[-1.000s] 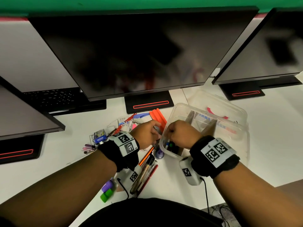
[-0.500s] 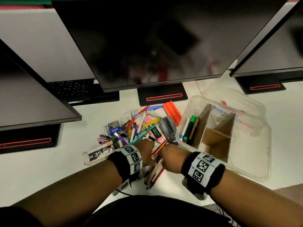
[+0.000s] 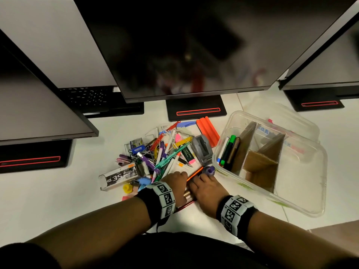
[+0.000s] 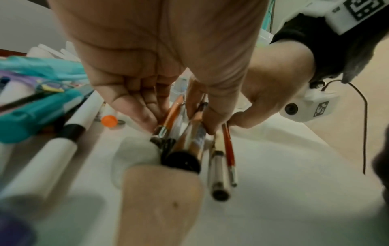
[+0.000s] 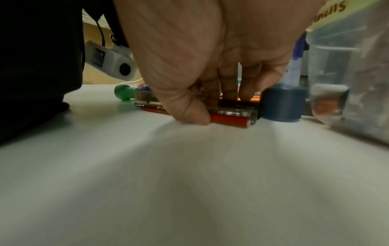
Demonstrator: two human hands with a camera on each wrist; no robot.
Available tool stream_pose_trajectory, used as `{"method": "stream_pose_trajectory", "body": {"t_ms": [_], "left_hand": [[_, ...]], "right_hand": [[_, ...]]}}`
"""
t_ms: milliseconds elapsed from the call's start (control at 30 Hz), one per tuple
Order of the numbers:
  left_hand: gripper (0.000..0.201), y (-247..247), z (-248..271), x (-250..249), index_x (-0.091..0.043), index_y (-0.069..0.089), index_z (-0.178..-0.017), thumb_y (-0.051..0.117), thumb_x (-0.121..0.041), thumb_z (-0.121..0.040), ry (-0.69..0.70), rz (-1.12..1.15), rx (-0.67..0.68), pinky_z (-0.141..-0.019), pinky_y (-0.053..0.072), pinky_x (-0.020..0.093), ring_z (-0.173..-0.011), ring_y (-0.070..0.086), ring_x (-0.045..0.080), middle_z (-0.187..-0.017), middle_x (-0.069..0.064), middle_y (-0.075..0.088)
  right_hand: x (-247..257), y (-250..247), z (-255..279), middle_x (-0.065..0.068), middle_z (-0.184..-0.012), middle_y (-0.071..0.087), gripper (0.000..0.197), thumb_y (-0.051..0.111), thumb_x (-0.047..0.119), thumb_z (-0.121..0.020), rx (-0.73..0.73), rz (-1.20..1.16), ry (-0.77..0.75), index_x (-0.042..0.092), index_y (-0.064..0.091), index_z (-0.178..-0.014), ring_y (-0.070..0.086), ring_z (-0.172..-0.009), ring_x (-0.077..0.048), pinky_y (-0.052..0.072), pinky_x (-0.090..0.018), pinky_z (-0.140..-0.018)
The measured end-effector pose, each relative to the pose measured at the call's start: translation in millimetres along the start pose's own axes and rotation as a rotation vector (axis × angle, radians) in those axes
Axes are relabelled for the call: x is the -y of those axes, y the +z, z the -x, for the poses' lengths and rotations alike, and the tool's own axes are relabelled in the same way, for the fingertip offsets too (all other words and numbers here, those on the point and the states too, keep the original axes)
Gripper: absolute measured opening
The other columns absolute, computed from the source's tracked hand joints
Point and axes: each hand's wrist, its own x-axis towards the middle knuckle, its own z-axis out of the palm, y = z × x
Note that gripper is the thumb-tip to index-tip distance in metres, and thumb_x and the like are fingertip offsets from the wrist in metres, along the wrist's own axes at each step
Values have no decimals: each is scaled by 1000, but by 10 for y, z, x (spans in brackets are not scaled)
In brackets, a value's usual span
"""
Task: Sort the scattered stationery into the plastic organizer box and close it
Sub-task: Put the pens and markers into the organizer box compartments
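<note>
Both hands (image 4: 189, 93) around pens (image 4: 189, 138) (bunched)

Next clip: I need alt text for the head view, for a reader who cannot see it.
Seen from above, the left hand and right hand close together around a bundle of pens and pencils lying on a white desk. A pile of mixed stationery lies just beyond them. To the right is an open plastic organizer box with cardboard dividers, already holding a few markers.

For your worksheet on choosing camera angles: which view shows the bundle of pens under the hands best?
The left wrist view: the pens lie lengthwise, individually visible. The head view shows hands covering most of them; the right wrist view shows only their side.
</note>
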Motion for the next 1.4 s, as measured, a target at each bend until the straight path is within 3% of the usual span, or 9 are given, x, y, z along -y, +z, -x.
{"method": "stream_pose_trajectory", "body": {"t_ms": [233,533,600,667,733,967,1133,1233,1400], "left_hand": [[42,51,-27,26,-7,47,-112,65,-26,-79,-10,61,-1,-88,45,34,-110,55,31,-118,14,55],[42,12,-55,94,-8,54,-104,71,-34,-75,-10,103,68,-74,41,29,-100,60,30,-110,13,62],[41,-2,-64,101,-8,56,-103,70,-36,-77,-18,104,84,-73,40,29,-99,60,29,-109,13,63],[40,-10,-76,87,-7,57,-103,68,-36,-79,-2,89,88,-73,39,29,-99,59,30,-110,13,62],[38,-13,-79,72,-4,57,-102,65,-36,-82,17,69,84,-75,41,30,-101,58,31,-111,15,60],[32,16,-62,114,-9,52,-113,58,-30,-89,24,-30,31,-90,44,33,-110,55,26,-120,10,55],[29,31,-32,81,-10,50,-115,55,-21,-88,32,-96,4,-90,46,35,-112,56,28,-121,10,56],[34,21,-22,98,-10,48,-119,54,-19,-87,3,-64,52,-93,45,35,-114,55,29,-124,11,55],[35,-14,18,148,-8,47,-120,53,-22,-89,10,-59,100,-98,43,33,-116,53,28,-126,11,53]], "right_hand": [[23,67,-86,1,-77,68,36,80,28,-52,-40,-13,14,19,70,-85,65,-69,-20,54,-31,-65],[31,175,-27,-2,-84,69,29,74,32,-61,10,-55,87,23,65,-87,66,-74,-23,53,-36,-66],[25,153,3,-8,-101,68,28,62,30,-75,66,-69,88,20,63,-101,65,-91,-29,51,-41,-77],[39,174,33,-14,-124,57,35,45,25,-89,88,-94,90,15,52,-122,53,-114,-35,40,-46,-94],[50,179,64,-15,-132,49,37,36,25,-95,90,-123,128,14,44,-129,46,-121,-33,34,-44,-99],[-129,211,329,-9,-124,51,29,35,26,-96,148,-298,271,17,45,-122,52,-109,-28,42,-38,-93],[-250,147,482,-8,-110,56,19,45,17,-91,156,-574,297,17,49,-109,56,-99,-28,43,-31,-84],[-240,-93,549,-2,-89,51,11,49,16,-90,121,-743,291,24,41,-90,50,-82,-22,36,-26,-69],[-338,-974,710,7,-64,48,31,59,6,-86,42,-1062,249,29,45,-70,51,-60,-15,49,-35,-62]]}}
